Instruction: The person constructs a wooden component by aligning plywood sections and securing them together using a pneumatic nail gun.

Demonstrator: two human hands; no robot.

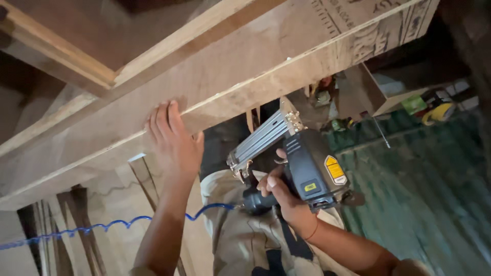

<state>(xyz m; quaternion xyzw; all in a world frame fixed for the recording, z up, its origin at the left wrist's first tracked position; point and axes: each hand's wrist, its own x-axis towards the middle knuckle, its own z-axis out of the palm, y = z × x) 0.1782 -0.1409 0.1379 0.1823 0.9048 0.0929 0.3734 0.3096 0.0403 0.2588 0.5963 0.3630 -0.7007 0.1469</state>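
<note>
My left hand [174,140] lies flat with fingers together against the face and lower edge of a long plywood panel [240,66] that runs diagonally across the view. My right hand [284,197] grips the handle of a black and silver pneumatic nail gun [291,153]. The gun's silver magazine points up toward the panel's lower edge, just short of it. A blue coiled air hose [102,227] runs from the gun's base off to the left. A pale wooden batten [61,56] is fixed along the panel's upper side.
Below are my beige trousers [245,240] and more plywood sheets [102,204] leaning at lower left. A green patterned floor covering [424,194] lies to the right. A wooden box [378,92] and assorted small tools, including a yellow one [437,112], sit at upper right.
</note>
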